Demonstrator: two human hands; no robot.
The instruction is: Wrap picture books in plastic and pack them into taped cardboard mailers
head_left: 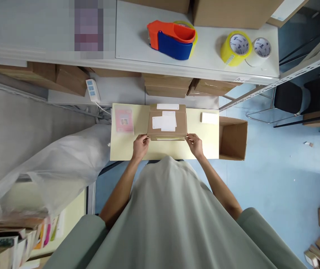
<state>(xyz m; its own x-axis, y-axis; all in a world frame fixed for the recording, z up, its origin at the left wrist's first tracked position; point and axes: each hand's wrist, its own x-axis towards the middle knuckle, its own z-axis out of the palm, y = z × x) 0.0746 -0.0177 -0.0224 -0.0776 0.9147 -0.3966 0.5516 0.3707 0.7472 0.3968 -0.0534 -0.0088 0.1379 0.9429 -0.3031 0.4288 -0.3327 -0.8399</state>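
Observation:
A brown cardboard box [181, 120] sits on the pale yellow table [165, 152] in front of me. White labels [168, 121] overlap on its top face, and another white strip lies near its far edge. At the box's near left corner, my left hand [140, 146] has its thumb and fingers closed in a pinch. My right hand [195, 145] pinches the near right corner the same way. A thin pale edge shows along the near side between both hands. The fingertips are small, so the exact part they grip is hard to make out.
A pink printed packet [124, 120] lies left on the table, a white stack [209, 118] right. An open carton [233, 138] stands beside the table's right edge. The shelf holds an orange-blue tape dispenser [172, 40] and yellow tape [236, 48]. A plastic bag [73, 157] bulges at left.

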